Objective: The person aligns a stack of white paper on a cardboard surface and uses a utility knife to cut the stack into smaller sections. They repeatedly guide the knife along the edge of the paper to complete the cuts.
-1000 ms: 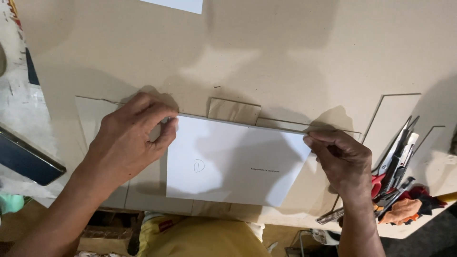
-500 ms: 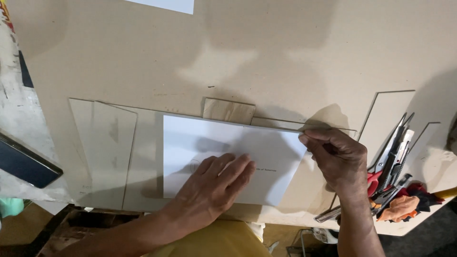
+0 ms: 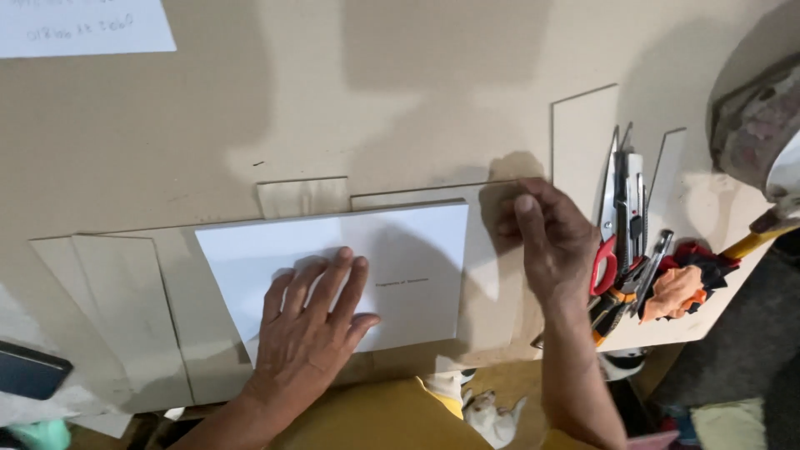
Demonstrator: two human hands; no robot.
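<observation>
A cardboard-covered table [image 3: 400, 100] fills the view, largest of all. On it lies a flat cardboard sheet [image 3: 167, 333], folded into panels, running out to the left of the left hand and under the white booklet [image 3: 408, 250], which sits on top of it. The left hand [image 3: 312, 321] lies flat on the booklet, fingers spread and pressed down on its lower left part (nothing clasped, just the palm and fingers bearing on the paper). The booklet's far edge stretches away from those fingertips toward the right hand [image 3: 546, 242], which stands just past the booklet's right edge. The right hand's fingers are curled together with the thumb up near a thin card strip [image 3: 417, 197] that runs along behind the booklet; it seems to pinch the strip's end, though the shadow there makes the contact hard to read.

Beyond the left hand's fingertips a small tan card piece [image 3: 302, 197] pokes out from behind the booklet. Just right of the right hand lies a heap of tools [image 3: 629, 225], with red-handled scissors [image 3: 603, 265] nearest the wrist and an orange rag [image 3: 673, 292] beside them. Far left of the left wrist, a dark phone [image 3: 29, 371] lies at the table's edge.
</observation>
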